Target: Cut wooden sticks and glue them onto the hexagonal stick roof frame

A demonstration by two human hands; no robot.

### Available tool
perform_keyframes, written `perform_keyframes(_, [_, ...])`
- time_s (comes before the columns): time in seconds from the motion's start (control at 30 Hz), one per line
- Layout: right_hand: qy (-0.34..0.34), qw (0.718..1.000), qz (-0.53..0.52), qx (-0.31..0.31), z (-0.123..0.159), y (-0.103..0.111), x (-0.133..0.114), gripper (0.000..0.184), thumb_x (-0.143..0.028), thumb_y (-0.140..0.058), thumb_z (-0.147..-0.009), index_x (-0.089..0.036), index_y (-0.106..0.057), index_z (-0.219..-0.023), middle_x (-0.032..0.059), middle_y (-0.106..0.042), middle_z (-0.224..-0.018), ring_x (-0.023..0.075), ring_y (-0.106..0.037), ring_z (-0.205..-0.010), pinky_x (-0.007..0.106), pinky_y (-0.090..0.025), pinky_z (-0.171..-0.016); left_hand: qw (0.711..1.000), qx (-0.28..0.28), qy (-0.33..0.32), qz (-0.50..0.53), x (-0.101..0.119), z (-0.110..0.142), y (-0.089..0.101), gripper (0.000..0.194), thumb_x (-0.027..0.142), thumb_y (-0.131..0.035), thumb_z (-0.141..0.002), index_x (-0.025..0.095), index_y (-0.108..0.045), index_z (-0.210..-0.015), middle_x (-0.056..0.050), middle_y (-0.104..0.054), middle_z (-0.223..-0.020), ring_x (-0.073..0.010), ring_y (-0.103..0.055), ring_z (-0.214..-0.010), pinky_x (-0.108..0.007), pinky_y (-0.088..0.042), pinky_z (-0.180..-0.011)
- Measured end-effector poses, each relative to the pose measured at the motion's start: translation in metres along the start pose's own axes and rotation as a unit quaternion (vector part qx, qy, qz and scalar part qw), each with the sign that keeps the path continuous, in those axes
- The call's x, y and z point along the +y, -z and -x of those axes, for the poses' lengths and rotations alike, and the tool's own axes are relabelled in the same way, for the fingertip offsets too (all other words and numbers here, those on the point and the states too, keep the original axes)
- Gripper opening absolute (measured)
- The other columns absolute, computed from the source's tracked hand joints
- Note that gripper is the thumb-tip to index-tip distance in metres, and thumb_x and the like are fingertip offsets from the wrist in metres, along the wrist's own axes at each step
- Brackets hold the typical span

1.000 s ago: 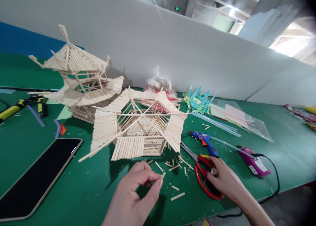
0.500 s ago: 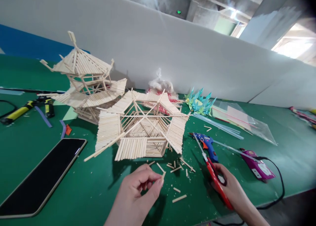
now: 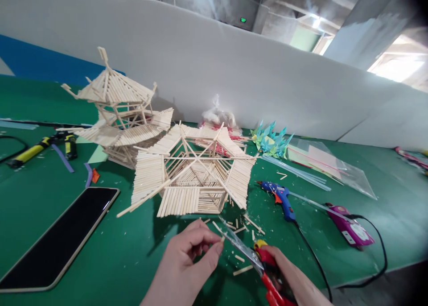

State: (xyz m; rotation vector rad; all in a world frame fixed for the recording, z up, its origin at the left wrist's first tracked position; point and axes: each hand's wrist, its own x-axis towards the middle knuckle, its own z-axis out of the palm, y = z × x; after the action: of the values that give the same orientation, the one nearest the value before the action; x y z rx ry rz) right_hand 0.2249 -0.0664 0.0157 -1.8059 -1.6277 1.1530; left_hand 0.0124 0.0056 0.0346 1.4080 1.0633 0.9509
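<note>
Between the thumb and forefinger of my left hand (image 3: 192,257), a short wooden stick (image 3: 223,238) is pinched, mostly covered by the fingertips. My right hand (image 3: 289,272) is wrapped round the handles of red scissors (image 3: 272,290), which show a bit of yellow too. Their blades point up and left, with the tips close by the stick; whether they touch it I cannot tell. Just beyond both hands stands an unfinished stick-built pavilion frame (image 3: 179,201) with slatted roof panels. Cut stick bits (image 3: 243,270) lie scattered on the green table (image 3: 133,270).
A taller stick pagoda (image 3: 115,89) stands behind at left, near yellow-black pliers (image 3: 33,152). A phone (image 3: 63,234) lies front left. On the right are a blue glue gun (image 3: 282,201) with a trailing cord, a purple device (image 3: 349,225), clear glue sticks (image 3: 297,172) and folded-paper spikes (image 3: 270,141).
My right hand has swung the scissors left and down from beside the glue gun, bringing the blades to the stick in my left hand. The left hand has barely moved.
</note>
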Motion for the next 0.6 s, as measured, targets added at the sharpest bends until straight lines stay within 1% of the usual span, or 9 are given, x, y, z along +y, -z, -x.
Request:
perform_keyframes(0.03, [0.004, 1.000, 0.009, -0.004, -0.002, 0.000, -0.001, 0.057, -0.032, -0.065, -0.058, -0.021, -0.051, -0.112, 0.0056, -0.066, -0.092, 0.0201, -0.062, -0.075, 0.027, -0.050, -0.069, 1.000, -0.007, -0.006, -0.021, 0.003, 0.000, 0.002, 0.017, 0.020, -0.053, -0.073, 0.020, -0.062, -0.059, 0.003, -0.044, -0.061, -0.0129, -0.043, -0.054, -0.026, -0.036, -0.049])
perform_keyframes(0.1, [0.026, 1.000, 0.011, -0.004, -0.004, -0.001, -0.001, 0.061, -0.033, -0.067, -0.057, -0.019, -0.050, -0.114, 0.0089, -0.064, -0.101, 0.0225, -0.061, -0.084, 0.028, -0.049, -0.074, 0.997, -0.011, -0.022, -0.067, 0.009, 0.001, 0.004, 0.018, 0.020, -0.051, -0.075, 0.021, -0.061, -0.061, 0.002, -0.045, -0.062, -0.0133, -0.046, -0.056, -0.026, -0.038, -0.051])
perform_keyframes(0.17, [0.047, 0.999, 0.002, -0.004, -0.006, -0.002, -0.001, 0.063, -0.033, -0.067, -0.057, -0.017, -0.049, -0.115, 0.0127, -0.061, -0.111, 0.0258, -0.059, -0.095, 0.031, -0.047, -0.079, 0.992, 0.007, -0.050, -0.115, 0.013, 0.002, 0.004, 0.017, 0.020, -0.051, -0.077, 0.021, -0.061, -0.063, 0.002, -0.046, -0.063, -0.0137, -0.049, -0.057, -0.026, -0.041, -0.052])
perform_keyframes(0.23, [0.056, 0.998, -0.007, -0.004, -0.006, -0.002, -0.001, 0.065, -0.034, -0.066, -0.058, -0.015, -0.047, -0.118, 0.0154, -0.057, -0.117, 0.0287, -0.056, -0.101, 0.033, -0.047, -0.081, 0.981, 0.028, -0.092, -0.166, 0.013, 0.003, 0.004, 0.017, 0.019, -0.051, -0.078, 0.021, -0.059, -0.063, 0.002, -0.047, -0.063, -0.0146, -0.051, -0.058, -0.026, -0.043, -0.053])
perform_keyframes(0.33, [0.054, 0.998, -0.013, 0.000, -0.007, -0.005, -0.004, 0.068, -0.036, -0.064, -0.058, -0.014, -0.046, -0.120, 0.0174, -0.054, -0.122, 0.0311, -0.053, -0.106, 0.033, -0.048, -0.080, 0.955, 0.036, -0.167, -0.241, 0.009, 0.004, 0.002, 0.020, 0.014, -0.048, -0.079, 0.019, -0.057, -0.061, 0.000, -0.051, -0.063, -0.0156, -0.053, -0.060, -0.028, -0.045, -0.055])
perform_keyframes(0.43, [0.039, 0.999, -0.006, 0.012, -0.008, -0.008, -0.009, 0.062, -0.035, -0.061, -0.060, -0.014, -0.048, -0.117, 0.0173, -0.055, -0.120, 0.0303, -0.054, -0.105, 0.031, -0.050, -0.077, 0.925, 0.048, -0.233, -0.296, 0.001, 0.005, 0.002, 0.018, 0.009, -0.049, -0.078, 0.018, -0.058, -0.066, -0.002, -0.053, -0.065, -0.0162, -0.051, -0.061, -0.029, -0.045, -0.053])
perform_keyframes(0.53, [0.032, 0.999, 0.002, 0.014, -0.009, -0.011, -0.012, 0.059, -0.033, -0.062, -0.061, -0.016, -0.049, -0.116, 0.0154, -0.056, -0.120, 0.0283, -0.055, -0.104, 0.028, -0.051, -0.074, 0.901, 0.058, -0.272, -0.333, -0.005, 0.005, 0.003, 0.015, 0.005, -0.051, -0.075, 0.017, -0.059, -0.071, -0.003, -0.055, -0.066, -0.0171, -0.050, -0.062, -0.030, -0.046, -0.054])
perform_keyframes(0.6, [0.032, 0.999, 0.012, 0.014, -0.009, -0.012, -0.011, 0.061, -0.033, -0.063, -0.060, -0.016, -0.049, -0.117, 0.0150, -0.056, -0.120, 0.0279, -0.057, -0.101, 0.027, -0.052, -0.071, 0.888, 0.059, -0.288, -0.353, -0.007, 0.005, 0.003, 0.014, 0.005, -0.052, -0.074, 0.017, -0.059, -0.072, -0.003, -0.055, -0.066, -0.0176, -0.049, -0.062, -0.031, -0.045, -0.055])
